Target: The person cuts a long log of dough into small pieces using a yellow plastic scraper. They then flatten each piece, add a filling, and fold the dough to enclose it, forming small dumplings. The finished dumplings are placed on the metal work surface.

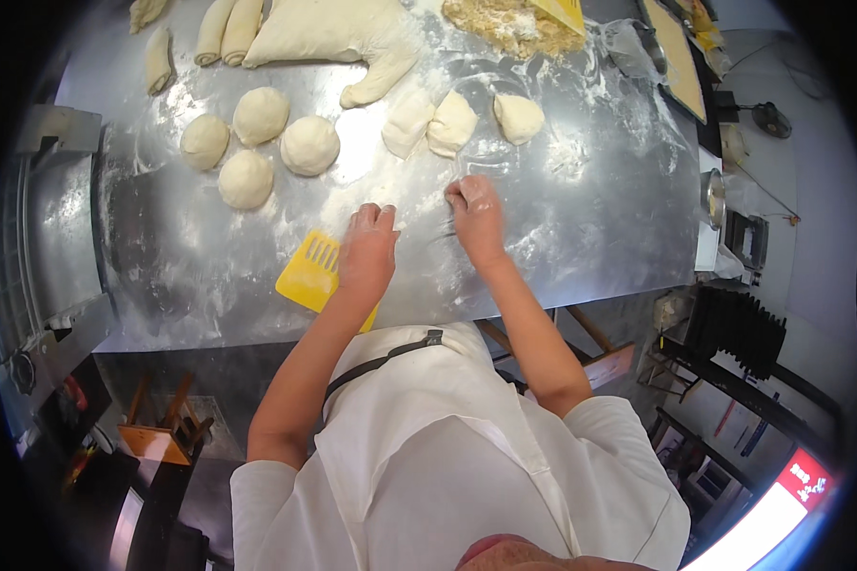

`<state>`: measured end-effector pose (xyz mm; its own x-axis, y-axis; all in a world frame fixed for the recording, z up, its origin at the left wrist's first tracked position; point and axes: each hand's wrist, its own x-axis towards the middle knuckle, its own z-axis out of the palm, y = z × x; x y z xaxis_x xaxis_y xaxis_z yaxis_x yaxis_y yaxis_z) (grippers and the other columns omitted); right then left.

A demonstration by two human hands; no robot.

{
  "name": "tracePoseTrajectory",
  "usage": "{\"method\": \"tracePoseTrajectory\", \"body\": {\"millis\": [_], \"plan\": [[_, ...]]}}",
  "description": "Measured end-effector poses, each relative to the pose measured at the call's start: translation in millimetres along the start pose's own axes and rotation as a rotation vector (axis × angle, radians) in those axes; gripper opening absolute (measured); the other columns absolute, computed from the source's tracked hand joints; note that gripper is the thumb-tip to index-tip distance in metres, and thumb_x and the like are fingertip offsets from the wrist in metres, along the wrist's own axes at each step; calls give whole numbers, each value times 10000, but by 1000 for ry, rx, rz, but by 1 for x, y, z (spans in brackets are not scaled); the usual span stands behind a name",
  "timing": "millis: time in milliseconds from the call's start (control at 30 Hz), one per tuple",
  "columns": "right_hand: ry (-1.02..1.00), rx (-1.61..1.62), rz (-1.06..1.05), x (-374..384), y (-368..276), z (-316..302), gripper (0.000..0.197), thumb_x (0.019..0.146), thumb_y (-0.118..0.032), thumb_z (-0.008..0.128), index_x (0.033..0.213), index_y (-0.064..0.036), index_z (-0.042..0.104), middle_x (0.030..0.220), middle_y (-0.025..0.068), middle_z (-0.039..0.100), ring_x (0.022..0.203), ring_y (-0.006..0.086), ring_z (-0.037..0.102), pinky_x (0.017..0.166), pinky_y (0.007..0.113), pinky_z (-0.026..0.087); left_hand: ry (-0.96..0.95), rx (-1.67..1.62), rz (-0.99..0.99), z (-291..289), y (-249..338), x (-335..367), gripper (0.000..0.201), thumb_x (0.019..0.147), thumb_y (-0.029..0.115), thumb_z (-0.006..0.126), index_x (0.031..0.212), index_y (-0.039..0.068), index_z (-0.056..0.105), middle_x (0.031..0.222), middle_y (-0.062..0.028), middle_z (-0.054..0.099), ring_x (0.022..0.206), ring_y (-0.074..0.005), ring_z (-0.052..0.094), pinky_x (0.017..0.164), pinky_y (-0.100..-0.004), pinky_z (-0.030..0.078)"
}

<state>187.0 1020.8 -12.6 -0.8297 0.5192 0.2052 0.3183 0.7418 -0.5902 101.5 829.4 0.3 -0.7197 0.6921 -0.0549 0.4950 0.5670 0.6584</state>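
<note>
My left hand (368, 249) is low over the floured steel table, palm down, its fingers reaching forward and slightly apart. A yellow slotted dough scraper (307, 276) lies flat beside it, partly covered by my left wrist and forearm. My right hand (477, 217) is a little farther right, fingers curled in against the thumb; what they may hold is hidden. Ahead of my hands lie cut dough pieces: one piece (408, 124) touches a second piece (451, 125), and a third piece (518, 118) sits apart to the right. Several round dough balls, including a near one (246, 180), are grouped at the left.
A large slab of dough (328, 33) spreads across the far side, with dough rolls (214, 33) to its left. At the far right is a crumbly tan mixture (505, 27) with a yellow scraper (564, 13) on it. A metal bowl (713, 198) stands by the right edge.
</note>
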Motion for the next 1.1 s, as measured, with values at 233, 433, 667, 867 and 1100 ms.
{"method": "tracePoseTrajectory", "body": {"millis": [233, 433, 667, 867, 1100], "plan": [[124, 0, -182, 7, 22, 2, 129, 777, 59, 691, 842, -32, 626, 894, 128, 626, 844, 342, 606, 747, 435, 488, 71, -84, 64, 11, 6, 39, 486, 889, 57, 669, 1362, 100, 566, 1250, -200, 603, 1121, -415, 566, 961, -475, 474], [130, 218, 137, 73, 34, -51, 102, 862, 52, 629, 933, -12, 666, 919, 115, 622, 814, 227, 631, 754, 330, 514, 47, 292, 302, -12, 21, 137, 883, 794, 5, 738, 1561, 195, 344, 1561, -111, 394, 1373, -394, 427, 1150, -492, 362], [252, 365, 134, 220, 91, -98, 97, 847, 16, 691, 940, 0, 672, 946, 74, 647, 776, 165, 626, 720, 304, 520, -133, 157, 53, -16, 38, 166, 671, 743, 1, 769, 1366, 154, 571, 1403, -122, 501, 1259, -369, 515, 1024, -438, 471], [253, 492, 140, 282, 158, -84, 284, 844, -20, 703, 1126, -7, 672, 1115, 98, 682, 892, 171, 635, 828, 307, 533, 324, -172, -243, 8, 43, 117, 426, 817, 36, 751, 1216, 21, 604, 1161, -138, 632, 1075, -287, 621, 914, -390, 495], [-332, 401, 120, 153, 88, -137, 673, 839, -205, 777, 1446, -77, 515, 1406, 167, 565, 1251, 303, 574, 1073, 405, 473, 282, -1083, -702, 38, 114, 75, 414, 897, 18, 696, 1284, 35, 549, 1130, -54, 632, 994, -137, 633, 865, -277, 521]]}}
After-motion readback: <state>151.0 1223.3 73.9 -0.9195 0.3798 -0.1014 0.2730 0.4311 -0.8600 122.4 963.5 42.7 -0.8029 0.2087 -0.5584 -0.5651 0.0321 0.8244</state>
